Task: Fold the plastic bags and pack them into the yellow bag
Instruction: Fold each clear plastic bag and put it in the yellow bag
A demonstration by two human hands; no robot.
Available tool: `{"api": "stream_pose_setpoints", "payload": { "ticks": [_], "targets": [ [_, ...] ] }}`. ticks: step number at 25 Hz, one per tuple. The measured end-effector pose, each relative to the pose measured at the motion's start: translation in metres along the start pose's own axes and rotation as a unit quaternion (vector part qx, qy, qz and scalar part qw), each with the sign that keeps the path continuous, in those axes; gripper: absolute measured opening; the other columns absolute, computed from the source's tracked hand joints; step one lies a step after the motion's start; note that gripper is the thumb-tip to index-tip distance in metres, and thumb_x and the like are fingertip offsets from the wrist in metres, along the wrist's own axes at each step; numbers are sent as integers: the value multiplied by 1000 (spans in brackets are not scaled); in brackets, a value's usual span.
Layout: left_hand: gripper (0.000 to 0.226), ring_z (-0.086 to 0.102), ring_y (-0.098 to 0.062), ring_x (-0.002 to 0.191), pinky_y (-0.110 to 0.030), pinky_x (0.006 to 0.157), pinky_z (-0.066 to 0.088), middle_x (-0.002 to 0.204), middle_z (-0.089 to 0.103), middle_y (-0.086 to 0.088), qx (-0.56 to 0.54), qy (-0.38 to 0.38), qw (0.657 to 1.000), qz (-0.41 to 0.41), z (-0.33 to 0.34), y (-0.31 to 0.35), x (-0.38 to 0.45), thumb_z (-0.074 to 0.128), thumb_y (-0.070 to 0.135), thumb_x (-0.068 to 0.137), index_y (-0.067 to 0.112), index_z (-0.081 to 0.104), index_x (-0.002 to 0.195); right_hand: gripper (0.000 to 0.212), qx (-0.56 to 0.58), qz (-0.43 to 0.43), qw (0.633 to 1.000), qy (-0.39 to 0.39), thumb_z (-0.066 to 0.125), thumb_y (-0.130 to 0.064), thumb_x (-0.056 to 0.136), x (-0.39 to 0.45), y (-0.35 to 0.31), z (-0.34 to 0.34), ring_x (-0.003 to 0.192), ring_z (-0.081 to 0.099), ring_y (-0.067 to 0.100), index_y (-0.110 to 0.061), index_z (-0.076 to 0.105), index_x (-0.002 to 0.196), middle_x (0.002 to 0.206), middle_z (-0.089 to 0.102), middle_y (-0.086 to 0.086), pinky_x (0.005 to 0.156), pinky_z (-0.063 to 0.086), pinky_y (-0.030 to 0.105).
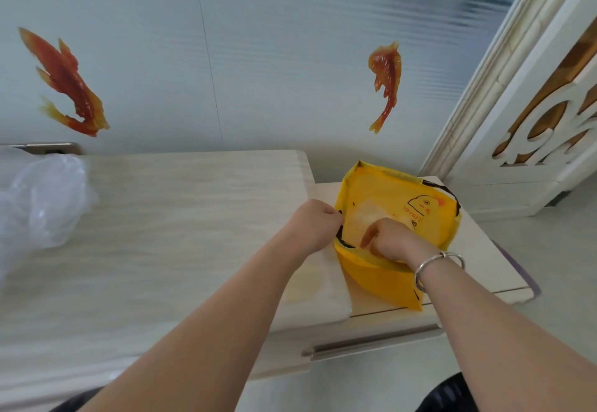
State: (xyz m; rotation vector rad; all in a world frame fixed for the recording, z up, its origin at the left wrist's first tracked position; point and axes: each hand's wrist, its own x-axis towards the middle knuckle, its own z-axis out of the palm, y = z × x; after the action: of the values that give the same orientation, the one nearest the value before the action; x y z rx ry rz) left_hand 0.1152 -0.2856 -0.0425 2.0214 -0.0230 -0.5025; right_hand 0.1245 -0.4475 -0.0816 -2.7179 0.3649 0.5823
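Left hand (315, 224): the near-left rim of the yellow bag (384, 277), by its dark handle, is being gripped with curled fingers.
Right hand (392, 238): it is being pushed into the bag's mouth, fingers curled downward; whether anything is being held cannot be told.
Yellow bag: it is being held open between both hands on the lower counter (478, 250).
Folded bag (366, 214): a pale shape is lying inside, just beyond the right hand.
Loose plastic bags (38, 198): they are lying well left of the left hand.
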Motion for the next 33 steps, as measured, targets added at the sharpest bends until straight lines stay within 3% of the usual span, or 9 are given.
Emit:
{"api": "stream_pose_setpoints", "payload": {
  "ticks": [4,7,11,16,18,23,27,31,33],
  "targets": [
    [26,58,-20,102,-27,78,43,107,61,-1,-15,20,1000,13,-16,0,-11,45,17,96,17,70,105,31,-77,4,992,96,45,-6,90,-18,-23,-15,100,58,27,-19,65,111,113,62,6,81,51,34],
    [30,55,-18,115,-29,93,43,120,60,1,-11,43,999,15,-36,-3,-27,43,14,97,15,70,109,30,-47,-38,982,181,47,-5,88,-42,-40,-24,98,57,25,-22,65,104,109,61,2,70,47,32],
    [28,59,-19,109,-25,83,44,117,64,-1,-16,92,996,6,-70,-17,-50,44,13,94,18,71,99,28,32,-135,966,217,45,-6,87,-62,-83,-19,87,56,19,-24,64,97,105,60,-1,59,39,30],
    [28,61,-21,95,-24,68,40,103,64,-2,-2,181,983,-14,-129,-49,-88,43,10,93,16,70,100,24,65,-258,949,167,45,-8,88,-81,-161,15,86,53,14,-23,61,99,102,58,-4,66,42,29],
    [28,57,-20,87,-26,68,41,99,62,-1,72,248,966,-17,-156,-70,-104,42,11,93,16,68,102,24,73,-299,940,145,46,-9,87,-88,-194,32,88,55,14,-24,62,97,104,58,-3,73,46,29],
    [28,30,-28,127,-34,96,33,139,41,0,329,342,878,-60,-214,-122,-133,43,17,94,19,63,114,23,98,-359,922,108,49,-10,86,-98,-259,71,94,56,19,-24,64,95,110,54,1,81,47,32],
    [33,19,-26,133,-34,103,25,151,32,4,359,268,887,-111,-233,-147,-136,44,26,96,22,60,124,23,128,-369,918,70,49,-12,88,-96,-285,94,101,58,21,-25,66,97,116,50,3,85,48,34],
    [35,25,-20,131,-30,100,24,131,54,5,305,274,909,-80,-237,-152,-130,45,27,96,17,56,128,30,189,-346,918,39,47,-7,85,-91,-290,93,69,57,13,-26,67,95,104,59,4,56,40,21],
    [28,41,-17,123,-25,95,34,118,58,12,218,306,926,-36,-240,-140,-130,49,24,95,21,64,118,35,262,-325,908,39,45,-1,82,-87,-289,85,65,55,9,-26,65,94,107,62,2,51,36,18]
  ]
}}
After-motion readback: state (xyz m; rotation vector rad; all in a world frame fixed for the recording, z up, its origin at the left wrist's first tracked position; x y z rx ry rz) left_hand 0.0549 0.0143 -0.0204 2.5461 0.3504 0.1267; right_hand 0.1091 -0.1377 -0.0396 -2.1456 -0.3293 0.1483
